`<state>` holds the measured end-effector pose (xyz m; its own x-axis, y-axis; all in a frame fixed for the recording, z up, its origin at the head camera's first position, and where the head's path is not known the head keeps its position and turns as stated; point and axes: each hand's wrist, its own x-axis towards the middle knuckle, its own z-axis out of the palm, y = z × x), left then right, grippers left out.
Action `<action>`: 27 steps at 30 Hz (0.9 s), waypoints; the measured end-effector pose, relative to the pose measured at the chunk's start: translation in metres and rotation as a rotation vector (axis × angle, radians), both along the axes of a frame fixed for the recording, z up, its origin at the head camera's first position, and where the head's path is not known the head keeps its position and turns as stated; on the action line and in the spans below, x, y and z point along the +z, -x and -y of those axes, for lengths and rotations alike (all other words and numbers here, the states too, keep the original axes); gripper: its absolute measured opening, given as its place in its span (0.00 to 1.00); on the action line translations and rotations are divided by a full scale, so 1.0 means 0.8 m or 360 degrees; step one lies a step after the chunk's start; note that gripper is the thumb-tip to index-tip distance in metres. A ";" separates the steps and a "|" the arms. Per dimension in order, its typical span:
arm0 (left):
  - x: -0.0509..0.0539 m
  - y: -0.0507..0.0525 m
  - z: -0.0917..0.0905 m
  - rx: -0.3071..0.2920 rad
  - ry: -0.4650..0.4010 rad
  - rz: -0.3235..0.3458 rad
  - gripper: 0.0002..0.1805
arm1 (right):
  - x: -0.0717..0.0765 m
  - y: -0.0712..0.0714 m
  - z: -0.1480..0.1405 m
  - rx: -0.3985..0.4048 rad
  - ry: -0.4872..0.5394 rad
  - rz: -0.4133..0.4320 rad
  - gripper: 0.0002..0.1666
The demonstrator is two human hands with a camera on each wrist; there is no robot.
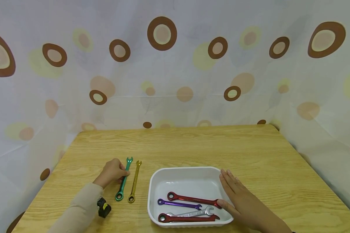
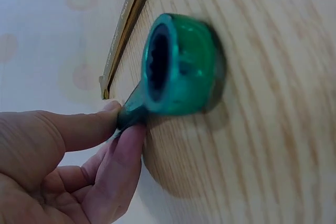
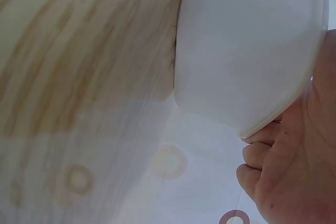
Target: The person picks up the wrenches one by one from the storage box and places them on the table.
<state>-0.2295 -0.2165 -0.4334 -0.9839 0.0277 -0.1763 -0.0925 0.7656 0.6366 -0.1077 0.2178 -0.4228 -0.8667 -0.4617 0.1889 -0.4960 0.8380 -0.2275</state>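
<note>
Broadly, a pale cloth [image 1: 175, 69] with brown rings closes the back and sides of my remote view. Below stands the wood-grain table [image 1: 250, 149]; at its near middle I see the white tray [image 1: 180, 168]. Right hand [image 1: 242, 200]: fingers extended and touching the tray's right rim, thumb over the inside; I read this grip as unclenched. Left hand [image 1: 110, 173]: grip closed on the green wrench [image 1: 123, 184], left of the tray, pinching its shaft, ring end toward me; I cannot tell whether it rests fully on the table. In the tray lie an upper red wrench [image 1: 193, 199] and a lower red wrench [image 1: 189, 219], the latter overlapping a silver wrench [image 1: 192, 214]. A gold wrench [image 1: 135, 179] lies on the table between green wrench and tray. Smallest, a purple wrench [image 1: 180, 204] lies between the upper red wrench and the silver one.
</note>
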 end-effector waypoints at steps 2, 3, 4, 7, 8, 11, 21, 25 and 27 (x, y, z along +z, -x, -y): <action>-0.001 0.001 0.000 -0.0002 0.0022 -0.0009 0.10 | 0.000 0.000 0.000 -0.0003 -0.0002 0.0019 0.43; -0.002 0.002 0.000 -0.0001 0.0029 -0.0012 0.10 | 0.000 0.000 0.000 -0.0008 -0.0003 0.0033 0.44; -0.002 0.002 0.000 0.0000 0.0038 -0.0015 0.10 | 0.000 0.000 0.000 -0.0008 -0.0006 0.0032 0.44; -0.002 0.002 0.000 0.0007 0.0041 -0.0012 0.10 | -0.001 0.000 -0.001 -0.0007 -0.0003 0.0025 0.44; -0.002 0.002 0.000 0.0008 0.0041 -0.0010 0.10 | -0.001 0.000 -0.001 -0.0006 -0.0004 0.0020 0.44; -0.001 0.002 0.000 0.0007 0.0042 -0.0003 0.10 | -0.002 0.000 -0.001 0.0000 0.0002 0.0005 0.43; 0.000 0.002 0.000 -0.0014 0.0046 0.0010 0.10 | -0.006 0.001 -0.003 0.0016 -0.0028 -0.0051 0.42; 0.002 0.002 0.000 -0.0033 0.0060 0.0018 0.09 | -0.005 0.001 -0.003 0.0016 -0.0042 -0.0059 0.42; 0.005 0.004 -0.001 -0.0057 0.0100 0.0010 0.10 | -0.005 0.001 -0.003 0.0015 -0.0048 -0.0070 0.42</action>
